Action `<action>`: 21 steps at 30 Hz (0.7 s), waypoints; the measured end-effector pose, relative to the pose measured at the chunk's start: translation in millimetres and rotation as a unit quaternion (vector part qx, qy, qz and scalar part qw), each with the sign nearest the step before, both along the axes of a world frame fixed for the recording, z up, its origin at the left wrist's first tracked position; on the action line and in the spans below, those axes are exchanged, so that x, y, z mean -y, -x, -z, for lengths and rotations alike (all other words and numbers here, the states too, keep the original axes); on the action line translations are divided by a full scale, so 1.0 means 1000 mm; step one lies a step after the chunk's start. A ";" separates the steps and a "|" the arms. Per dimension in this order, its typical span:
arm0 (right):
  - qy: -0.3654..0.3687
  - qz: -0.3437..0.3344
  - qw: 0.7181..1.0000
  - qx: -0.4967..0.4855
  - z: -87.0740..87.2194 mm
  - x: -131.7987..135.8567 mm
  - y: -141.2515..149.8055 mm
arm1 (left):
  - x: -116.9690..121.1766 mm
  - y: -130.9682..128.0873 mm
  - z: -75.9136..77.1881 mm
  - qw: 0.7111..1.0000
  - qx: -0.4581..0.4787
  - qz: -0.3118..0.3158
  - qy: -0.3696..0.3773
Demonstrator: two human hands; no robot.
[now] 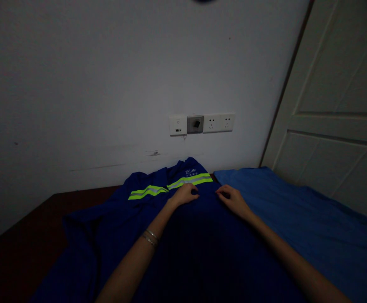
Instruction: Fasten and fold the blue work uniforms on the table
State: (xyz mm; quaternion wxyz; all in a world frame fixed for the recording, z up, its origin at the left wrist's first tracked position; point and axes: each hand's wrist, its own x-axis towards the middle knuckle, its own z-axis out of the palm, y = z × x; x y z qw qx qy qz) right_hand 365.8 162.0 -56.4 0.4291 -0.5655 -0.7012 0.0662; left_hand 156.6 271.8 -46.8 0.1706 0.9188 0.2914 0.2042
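A dark blue work jacket (145,214) with yellow-green and grey reflective strips lies spread out before me, its collar end towards the wall. White printing shows on the chest above one strip. My left hand (185,194), below the right-hand strip, has its fingers curled and pinched on the jacket's cloth. At the jacket's right side, my right hand (233,200) pinches the fabric between thumb and fingertips. A gap of cloth separates the two hands. Deep shadow hides the jacket's lower part, between my forearms. Thin bracelets (151,237) circle my left wrist.
A lighter blue cloth (297,219) lies to the right of the jacket. The dark red-brown surface (28,235) under them shows at the left. Behind stands a white wall with a row of sockets (218,123). A pale panelled door (337,113) is at the right.
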 end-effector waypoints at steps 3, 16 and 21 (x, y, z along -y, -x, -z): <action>0.001 -0.003 1.000 0.002 0.001 0.000 0.000 | 0.003 0.002 -0.001 0.998 -0.046 0.005 -0.038; 0.013 -0.020 1.000 0.019 -0.006 -0.002 0.010 | -0.008 0.001 0.003 0.998 0.042 -0.037 0.024; -0.031 -0.024 0.996 0.084 -0.022 -0.023 0.018 | -0.009 -0.004 -0.006 0.988 0.122 -0.066 0.070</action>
